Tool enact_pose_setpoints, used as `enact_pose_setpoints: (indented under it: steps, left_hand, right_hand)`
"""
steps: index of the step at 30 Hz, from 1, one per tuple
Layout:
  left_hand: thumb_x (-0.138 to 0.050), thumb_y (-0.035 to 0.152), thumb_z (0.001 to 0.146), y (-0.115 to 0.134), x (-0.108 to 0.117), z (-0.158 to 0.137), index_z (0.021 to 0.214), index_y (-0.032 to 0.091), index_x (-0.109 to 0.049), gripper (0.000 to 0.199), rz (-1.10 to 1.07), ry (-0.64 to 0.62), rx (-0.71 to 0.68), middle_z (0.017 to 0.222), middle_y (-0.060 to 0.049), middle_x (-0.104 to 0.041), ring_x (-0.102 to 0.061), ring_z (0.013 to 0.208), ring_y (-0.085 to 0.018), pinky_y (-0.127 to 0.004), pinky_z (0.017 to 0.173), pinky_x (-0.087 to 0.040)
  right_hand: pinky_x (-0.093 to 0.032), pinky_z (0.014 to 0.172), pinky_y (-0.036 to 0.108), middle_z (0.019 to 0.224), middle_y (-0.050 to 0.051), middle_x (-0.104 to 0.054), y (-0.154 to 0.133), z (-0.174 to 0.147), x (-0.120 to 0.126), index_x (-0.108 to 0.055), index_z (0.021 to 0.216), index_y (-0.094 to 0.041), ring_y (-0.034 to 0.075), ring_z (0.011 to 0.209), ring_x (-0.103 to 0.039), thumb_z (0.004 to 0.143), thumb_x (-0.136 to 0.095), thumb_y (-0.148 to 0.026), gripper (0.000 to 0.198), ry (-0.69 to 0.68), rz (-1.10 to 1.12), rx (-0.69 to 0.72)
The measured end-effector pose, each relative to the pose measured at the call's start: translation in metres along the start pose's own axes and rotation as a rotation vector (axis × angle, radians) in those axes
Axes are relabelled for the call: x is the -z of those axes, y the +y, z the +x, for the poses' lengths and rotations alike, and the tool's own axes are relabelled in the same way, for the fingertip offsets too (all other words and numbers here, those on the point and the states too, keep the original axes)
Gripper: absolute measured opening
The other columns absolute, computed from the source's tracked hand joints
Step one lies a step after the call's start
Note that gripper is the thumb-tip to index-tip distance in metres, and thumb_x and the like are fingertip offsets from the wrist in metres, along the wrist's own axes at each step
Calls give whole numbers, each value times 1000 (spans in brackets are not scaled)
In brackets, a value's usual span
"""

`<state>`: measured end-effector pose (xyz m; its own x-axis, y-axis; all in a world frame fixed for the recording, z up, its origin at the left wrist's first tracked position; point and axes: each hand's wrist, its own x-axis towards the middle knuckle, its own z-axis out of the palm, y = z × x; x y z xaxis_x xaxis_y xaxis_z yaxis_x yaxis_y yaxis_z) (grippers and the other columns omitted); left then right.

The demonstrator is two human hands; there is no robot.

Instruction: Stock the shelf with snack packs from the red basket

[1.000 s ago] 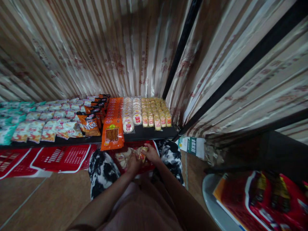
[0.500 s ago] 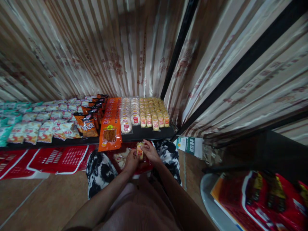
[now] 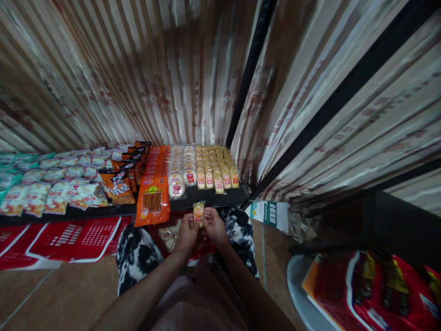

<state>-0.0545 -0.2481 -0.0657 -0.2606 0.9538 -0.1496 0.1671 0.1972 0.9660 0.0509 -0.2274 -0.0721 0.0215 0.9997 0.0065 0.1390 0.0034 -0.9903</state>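
Observation:
Between my two hands I hold a small wrapped yellow snack pack (image 3: 199, 212) with a red-and-white label, upright above my lap. The fingers of my left hand (image 3: 188, 232) are closed on its left side. My right hand (image 3: 215, 226) pinches its right side. Just beyond, rows of matching yellow snack packs (image 3: 217, 170) stand on the black shelf (image 3: 193, 198). Round white wrapped snacks (image 3: 177, 185) are lined up to their left. Below my hands, between my knees, a red basket (image 3: 203, 248) holds pale wrapped pieces (image 3: 169, 236), partly hidden by my left hand.
Orange pouches (image 3: 153, 195), brown-orange bags (image 3: 117, 186) and white snack bags (image 3: 57, 197) fill the shelf leftward. Red printed bags (image 3: 77, 236) lie under it. Black frame bars (image 3: 253, 69) cross a pleated curtain. At right are a grey-white tub (image 3: 299, 285) and red packages (image 3: 386, 294).
Both hands have raised the snack pack slightly toward the shelf and now hold it by its two sides, its label more exposed. The view has tilted a little.

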Motion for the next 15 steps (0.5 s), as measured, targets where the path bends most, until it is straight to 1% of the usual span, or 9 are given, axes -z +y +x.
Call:
enact_pose_setpoints:
  steps: [4,7,10,15]
  left_hand:
    - [-54,15,72,6,-5,4,85,17,-51,14,-47,13,-9,79,-3,-63,-60,71,-14,-25,70,-48]
    - [-53,15,73,5,-9,10,85,17,-50,12,-57,10,-27,79,-3,-62,-59,71,-13,-25,69,-48]
    - [-53,15,73,3,-14,16,86,17,-50,13,-58,11,-50,81,-3,-62,-59,72,-13,-24,70,-48]
    - [-50,12,75,7,-21,24,89,17,-49,15,-106,-29,-78,85,-4,-64,-61,74,-13,-25,73,-48]
  right_hand:
    - [-52,78,31,94,6,-64,-4,-1,3,-52,95,-20,17,87,-62,77,-51,-29,20,16,-122,21]
    - [-52,76,31,96,6,-64,-7,-1,5,-54,101,-20,17,85,-62,78,-49,-28,25,4,-214,46]
    - [-51,74,29,100,6,-62,-12,-1,8,-56,107,-20,16,81,-60,79,-46,-27,30,24,-307,76]
    - [-48,82,29,104,7,-59,-17,2,13,-56,115,-21,16,84,-59,80,-43,-23,38,81,-419,108]
